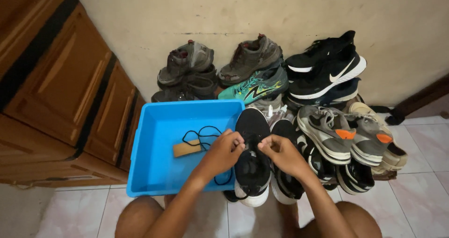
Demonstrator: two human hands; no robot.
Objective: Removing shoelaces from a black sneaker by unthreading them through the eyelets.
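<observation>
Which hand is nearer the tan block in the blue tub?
Left. The left hand reaches over the tub's right side, close to the tan block. The right hand is farther right, beyond the black shoe.

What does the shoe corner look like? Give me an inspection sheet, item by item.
Surface: pale tiled floor.
Job's things: black sneaker with white sole, at its laces.
Clutter: blue plastic tub holding a loose black shoelace and a tan flat piece; piled shoes, including a teal sneaker and grey sneakers.
Grips: left hand and right hand both pinch the laces.
Cables: nothing seen.
Surroundings: wooden cabinet, cream wall.
</observation>
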